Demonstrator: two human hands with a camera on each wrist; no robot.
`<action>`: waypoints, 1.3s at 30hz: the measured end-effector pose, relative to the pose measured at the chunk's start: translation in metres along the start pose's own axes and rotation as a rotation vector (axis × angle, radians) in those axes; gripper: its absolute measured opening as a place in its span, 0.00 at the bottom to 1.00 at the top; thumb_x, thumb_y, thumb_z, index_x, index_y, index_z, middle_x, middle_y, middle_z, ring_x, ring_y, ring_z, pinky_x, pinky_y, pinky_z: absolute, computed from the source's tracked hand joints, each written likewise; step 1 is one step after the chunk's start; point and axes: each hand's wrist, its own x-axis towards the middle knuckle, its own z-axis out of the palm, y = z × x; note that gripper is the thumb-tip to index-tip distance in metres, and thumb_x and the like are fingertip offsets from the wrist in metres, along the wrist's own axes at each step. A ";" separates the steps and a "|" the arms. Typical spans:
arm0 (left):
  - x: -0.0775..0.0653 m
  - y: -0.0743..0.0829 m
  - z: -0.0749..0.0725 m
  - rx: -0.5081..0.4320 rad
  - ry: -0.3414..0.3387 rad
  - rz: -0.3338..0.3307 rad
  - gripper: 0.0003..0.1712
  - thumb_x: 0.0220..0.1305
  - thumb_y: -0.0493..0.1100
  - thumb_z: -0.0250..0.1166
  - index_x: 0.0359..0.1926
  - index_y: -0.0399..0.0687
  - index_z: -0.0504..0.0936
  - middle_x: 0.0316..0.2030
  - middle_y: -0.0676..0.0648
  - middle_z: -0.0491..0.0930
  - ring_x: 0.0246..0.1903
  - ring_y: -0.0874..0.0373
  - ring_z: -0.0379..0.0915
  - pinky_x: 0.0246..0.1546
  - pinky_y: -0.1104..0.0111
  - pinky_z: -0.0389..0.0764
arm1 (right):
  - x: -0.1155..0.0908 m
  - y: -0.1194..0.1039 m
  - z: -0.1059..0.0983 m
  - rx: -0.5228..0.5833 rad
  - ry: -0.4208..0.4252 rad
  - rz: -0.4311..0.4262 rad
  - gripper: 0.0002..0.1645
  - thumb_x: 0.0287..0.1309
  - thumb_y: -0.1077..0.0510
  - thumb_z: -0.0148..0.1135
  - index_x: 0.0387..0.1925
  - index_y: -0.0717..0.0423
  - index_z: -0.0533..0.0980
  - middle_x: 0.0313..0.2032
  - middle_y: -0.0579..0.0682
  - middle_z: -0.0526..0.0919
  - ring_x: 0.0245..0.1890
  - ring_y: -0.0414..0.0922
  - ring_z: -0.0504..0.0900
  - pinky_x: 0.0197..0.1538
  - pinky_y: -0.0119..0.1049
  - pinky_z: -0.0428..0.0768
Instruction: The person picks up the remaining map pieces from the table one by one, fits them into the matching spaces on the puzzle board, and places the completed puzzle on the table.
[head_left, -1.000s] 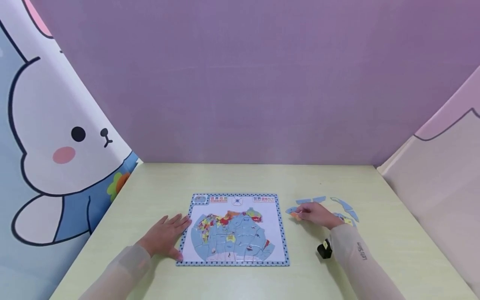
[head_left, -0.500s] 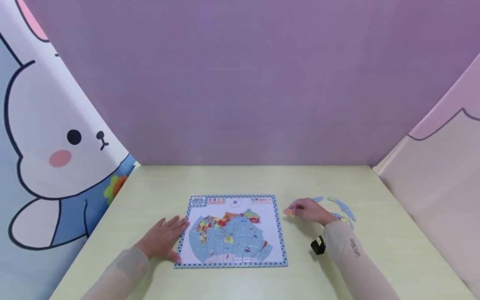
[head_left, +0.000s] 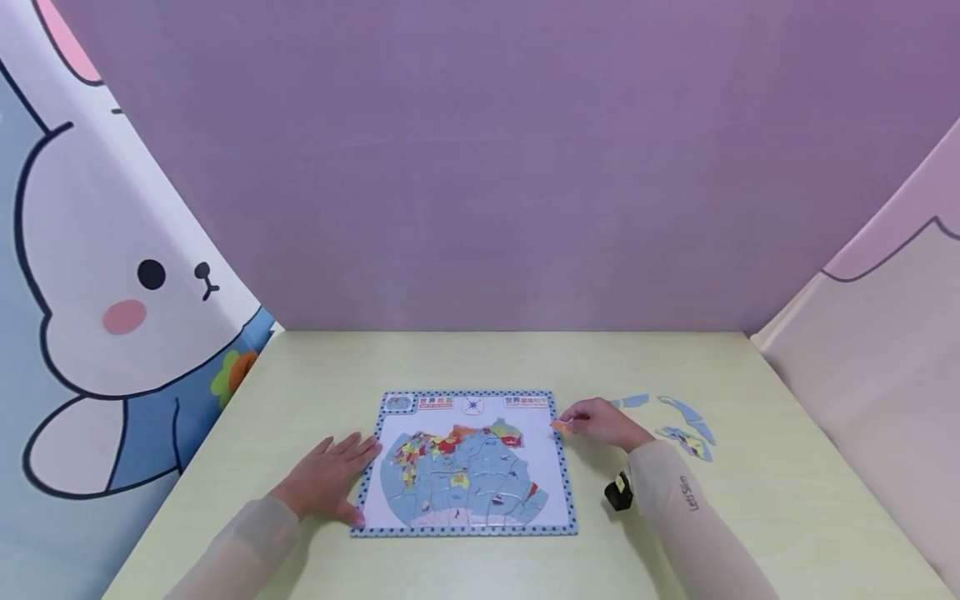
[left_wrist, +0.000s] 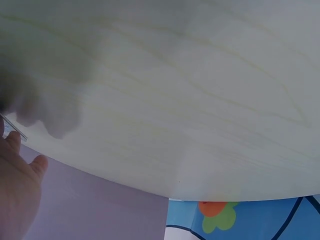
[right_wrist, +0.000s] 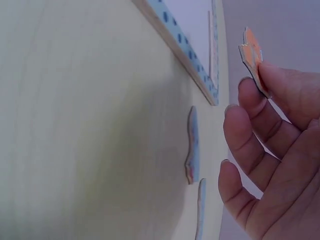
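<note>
A world map puzzle board (head_left: 551,467) with a dotted blue border lies on the table. Many of its map pieces (head_left: 480,475) sit joined in the lower and middle parts, and white backing shows above them. Against the board's left edge rests my left hand (head_left: 326,477), fingers spread. My right hand (head_left: 606,423) pinches an orange puzzle piece (head_left: 559,426) between thumb and forefinger at the board's right border. In the right wrist view the orange piece (right_wrist: 252,52) is raised off the table, its other fingers loosely bent. The left wrist view catches only part of the left hand (left_wrist: 20,185).
Right of the board lie several loose puzzle pieces, among them a long blue one (head_left: 686,410) and a multicoloured one (head_left: 686,442). A small black device (head_left: 619,492) is at the right wrist. A purple wall (head_left: 510,208) rises behind the table (head_left: 450,571).
My right hand has lifted the orange piece from among the loose pieces and carried it left to the board's right border. The left hand stays on the board's left edge.
</note>
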 end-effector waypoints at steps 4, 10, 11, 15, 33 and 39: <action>0.002 0.001 0.000 0.000 0.006 0.006 0.63 0.38 0.75 0.69 0.71 0.44 0.62 0.70 0.45 0.60 0.70 0.42 0.48 0.65 0.41 0.51 | 0.002 0.001 0.002 -0.015 0.005 0.024 0.09 0.61 0.69 0.58 0.41 0.64 0.82 0.37 0.50 0.83 0.32 0.43 0.73 0.36 0.34 0.73; 0.001 0.000 0.000 0.000 -0.005 0.004 0.64 0.38 0.74 0.69 0.70 0.43 0.62 0.70 0.44 0.60 0.70 0.41 0.49 0.65 0.40 0.51 | 0.009 -0.002 0.008 -0.025 0.000 0.039 0.09 0.60 0.68 0.59 0.40 0.62 0.82 0.36 0.49 0.83 0.33 0.43 0.73 0.37 0.34 0.72; 0.001 -0.001 0.000 -0.002 -0.004 0.009 0.64 0.38 0.74 0.69 0.70 0.42 0.62 0.70 0.43 0.60 0.70 0.40 0.49 0.65 0.39 0.52 | 0.011 -0.003 0.009 -0.025 -0.003 0.037 0.08 0.60 0.68 0.59 0.40 0.62 0.83 0.36 0.49 0.83 0.33 0.43 0.73 0.37 0.34 0.72; 0.002 -0.001 0.003 0.009 -0.001 0.003 0.64 0.38 0.75 0.68 0.70 0.44 0.62 0.70 0.45 0.60 0.70 0.41 0.49 0.65 0.40 0.52 | 0.015 -0.007 0.014 -0.030 -0.016 0.026 0.07 0.61 0.67 0.60 0.38 0.61 0.83 0.37 0.49 0.83 0.33 0.44 0.72 0.38 0.35 0.71; -0.003 -0.002 -0.003 -0.025 -0.016 -0.006 0.64 0.38 0.74 0.69 0.71 0.43 0.61 0.70 0.44 0.60 0.70 0.40 0.48 0.64 0.39 0.51 | 0.030 -0.035 0.037 -0.051 -0.070 0.009 0.08 0.62 0.65 0.59 0.39 0.58 0.83 0.43 0.50 0.83 0.40 0.44 0.76 0.46 0.39 0.76; -0.003 0.001 -0.002 -0.038 -0.006 0.010 0.63 0.39 0.74 0.69 0.70 0.42 0.62 0.70 0.43 0.60 0.69 0.39 0.50 0.64 0.39 0.52 | 0.034 -0.037 0.044 -0.064 -0.099 0.049 0.06 0.61 0.61 0.62 0.38 0.56 0.83 0.42 0.48 0.81 0.41 0.45 0.75 0.47 0.42 0.75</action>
